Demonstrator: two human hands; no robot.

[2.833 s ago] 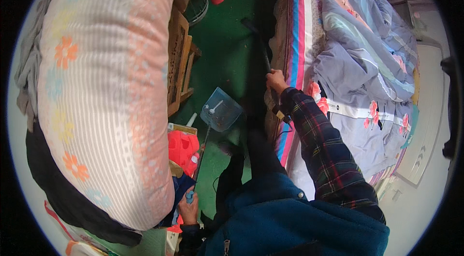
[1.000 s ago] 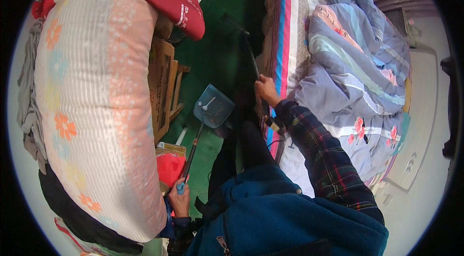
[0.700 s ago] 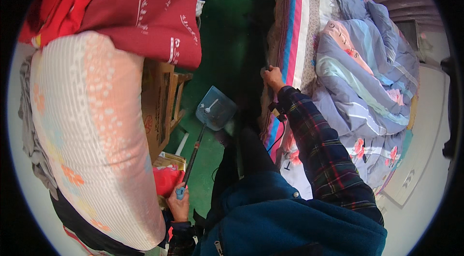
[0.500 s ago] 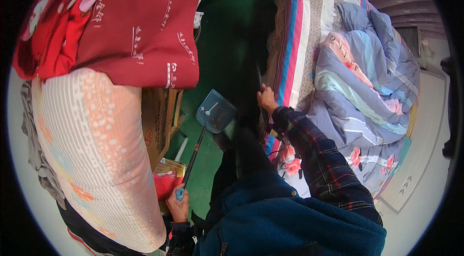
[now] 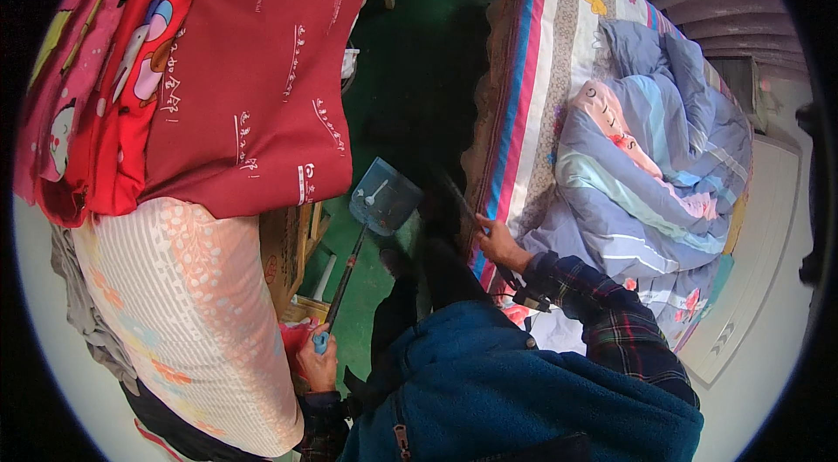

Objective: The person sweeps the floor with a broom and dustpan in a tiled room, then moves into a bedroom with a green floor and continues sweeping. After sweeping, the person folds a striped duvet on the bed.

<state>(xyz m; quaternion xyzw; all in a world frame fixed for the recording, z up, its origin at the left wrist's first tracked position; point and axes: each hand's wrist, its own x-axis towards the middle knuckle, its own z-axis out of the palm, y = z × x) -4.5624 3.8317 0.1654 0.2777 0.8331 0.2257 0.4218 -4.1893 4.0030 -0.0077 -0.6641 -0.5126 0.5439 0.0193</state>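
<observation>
I see the person's left grip (image 5: 319,362) wrapped snugly around the dustpan's handle (image 5: 344,280); the pale blue dustpan (image 5: 400,207) itself sits ahead of the feet, low over the green floor (image 5: 360,309), with a white spoon-like bit (image 5: 378,191) lying inside. The right grip (image 5: 499,244) is clasped around a dark stick (image 5: 460,198) beside the striped bed (image 5: 546,43), its far end lost in shadow. A red cloth (image 5: 253,95) drapes left of the dustpan.
</observation>
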